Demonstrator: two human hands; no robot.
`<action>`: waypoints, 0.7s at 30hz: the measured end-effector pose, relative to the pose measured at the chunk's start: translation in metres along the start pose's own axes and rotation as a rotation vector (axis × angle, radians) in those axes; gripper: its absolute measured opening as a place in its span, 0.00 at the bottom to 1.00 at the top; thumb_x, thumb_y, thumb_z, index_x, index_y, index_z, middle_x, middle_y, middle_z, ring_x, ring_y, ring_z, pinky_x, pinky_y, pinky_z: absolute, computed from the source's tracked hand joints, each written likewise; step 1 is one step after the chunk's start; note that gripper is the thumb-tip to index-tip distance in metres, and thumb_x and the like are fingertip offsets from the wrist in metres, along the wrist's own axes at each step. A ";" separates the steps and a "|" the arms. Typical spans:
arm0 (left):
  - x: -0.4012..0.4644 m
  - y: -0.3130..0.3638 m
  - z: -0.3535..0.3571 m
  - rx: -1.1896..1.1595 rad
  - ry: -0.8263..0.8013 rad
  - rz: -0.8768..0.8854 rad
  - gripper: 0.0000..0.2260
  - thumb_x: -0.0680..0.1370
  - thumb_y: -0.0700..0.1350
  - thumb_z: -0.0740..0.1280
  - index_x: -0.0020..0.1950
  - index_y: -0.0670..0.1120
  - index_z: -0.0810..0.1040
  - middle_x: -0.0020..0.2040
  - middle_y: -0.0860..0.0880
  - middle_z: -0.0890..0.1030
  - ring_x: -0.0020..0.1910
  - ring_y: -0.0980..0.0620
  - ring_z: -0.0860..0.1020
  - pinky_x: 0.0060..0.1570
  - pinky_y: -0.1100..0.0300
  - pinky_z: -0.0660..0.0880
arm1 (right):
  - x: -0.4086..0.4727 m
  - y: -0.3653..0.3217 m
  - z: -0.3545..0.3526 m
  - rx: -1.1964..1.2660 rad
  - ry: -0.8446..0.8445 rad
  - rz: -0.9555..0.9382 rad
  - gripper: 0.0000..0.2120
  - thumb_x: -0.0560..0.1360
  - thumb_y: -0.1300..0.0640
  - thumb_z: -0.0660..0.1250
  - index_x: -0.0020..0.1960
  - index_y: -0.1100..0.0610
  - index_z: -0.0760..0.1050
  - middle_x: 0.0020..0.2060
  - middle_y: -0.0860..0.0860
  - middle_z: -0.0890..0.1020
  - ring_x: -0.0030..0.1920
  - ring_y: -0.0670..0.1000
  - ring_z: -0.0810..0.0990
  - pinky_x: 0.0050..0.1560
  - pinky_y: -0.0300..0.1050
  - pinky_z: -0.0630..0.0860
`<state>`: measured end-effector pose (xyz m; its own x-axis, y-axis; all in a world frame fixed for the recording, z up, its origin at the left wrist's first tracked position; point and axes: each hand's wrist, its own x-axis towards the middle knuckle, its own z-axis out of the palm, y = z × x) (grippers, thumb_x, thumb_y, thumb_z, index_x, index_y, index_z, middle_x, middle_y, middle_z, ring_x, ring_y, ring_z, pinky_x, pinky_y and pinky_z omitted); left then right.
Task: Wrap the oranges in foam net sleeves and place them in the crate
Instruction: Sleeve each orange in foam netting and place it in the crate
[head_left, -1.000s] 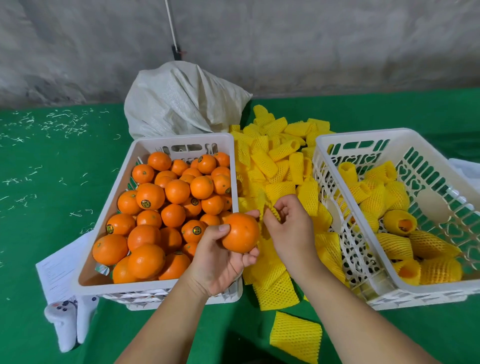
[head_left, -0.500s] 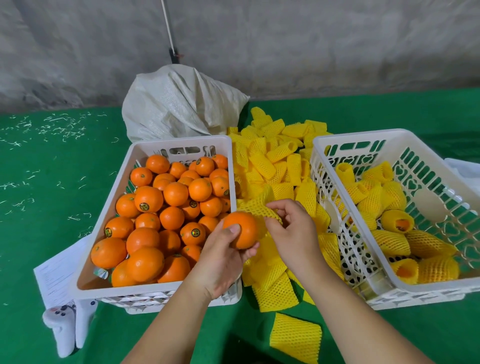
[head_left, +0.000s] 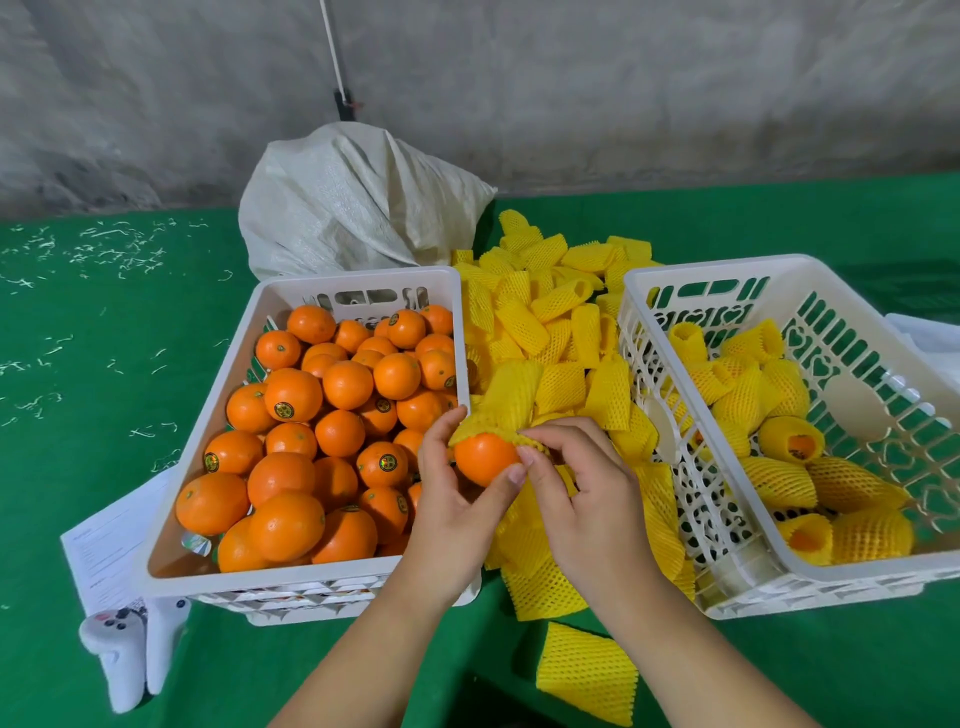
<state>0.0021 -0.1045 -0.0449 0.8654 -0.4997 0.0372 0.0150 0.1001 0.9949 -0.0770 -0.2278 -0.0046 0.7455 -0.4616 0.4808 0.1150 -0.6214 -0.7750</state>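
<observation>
My left hand (head_left: 453, 512) grips a bare orange (head_left: 484, 460) between the two crates. A yellow foam net sleeve (head_left: 511, 397) lies over the orange's top, and my right hand (head_left: 582, 499) pinches its lower edge at the fruit's right side. The left white crate (head_left: 208, 457) is full of bare oranges (head_left: 332, 415). In the right white crate (head_left: 727, 587) lie several oranges wrapped in yellow sleeves (head_left: 779, 473). A pile of loose sleeves (head_left: 550, 312) fills the gap between the crates.
A white woven sack (head_left: 358, 202) sits behind the left crate on the green table cloth (head_left: 78, 374). A sheet of paper (head_left: 109, 545) and a white game controller (head_left: 130, 654) lie at the left crate's near corner. One loose sleeve (head_left: 584, 670) lies near me.
My right hand lifted a sleeve from the pile and brought it onto the orange; the sleeve's mouth now covers the fruit's top. My left hand turned the orange slightly and shifted right.
</observation>
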 end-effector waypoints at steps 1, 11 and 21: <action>0.000 0.000 0.003 -0.046 0.046 0.001 0.33 0.71 0.56 0.80 0.71 0.60 0.67 0.64 0.49 0.81 0.58 0.53 0.83 0.55 0.55 0.82 | -0.002 -0.001 0.000 -0.049 -0.026 -0.075 0.08 0.82 0.56 0.67 0.57 0.56 0.82 0.54 0.45 0.80 0.57 0.46 0.78 0.55 0.38 0.75; 0.008 0.005 -0.005 -0.417 -0.104 -0.152 0.32 0.73 0.46 0.77 0.73 0.54 0.66 0.65 0.42 0.80 0.64 0.41 0.81 0.59 0.47 0.80 | 0.000 0.014 0.015 -0.085 -0.052 -0.037 0.17 0.79 0.62 0.63 0.67 0.54 0.75 0.55 0.42 0.69 0.53 0.41 0.72 0.49 0.34 0.72; 0.005 0.002 0.005 -0.249 0.073 -0.050 0.25 0.71 0.57 0.81 0.64 0.55 0.77 0.53 0.46 0.83 0.47 0.47 0.82 0.46 0.50 0.80 | 0.010 0.021 -0.006 -0.148 0.003 -0.125 0.11 0.80 0.58 0.62 0.56 0.62 0.79 0.51 0.52 0.79 0.51 0.51 0.78 0.49 0.40 0.74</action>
<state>0.0037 -0.1112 -0.0421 0.8943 -0.4466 -0.0272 0.1737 0.2905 0.9410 -0.0710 -0.2494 -0.0140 0.7295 -0.3771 0.5706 0.1084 -0.7599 -0.6409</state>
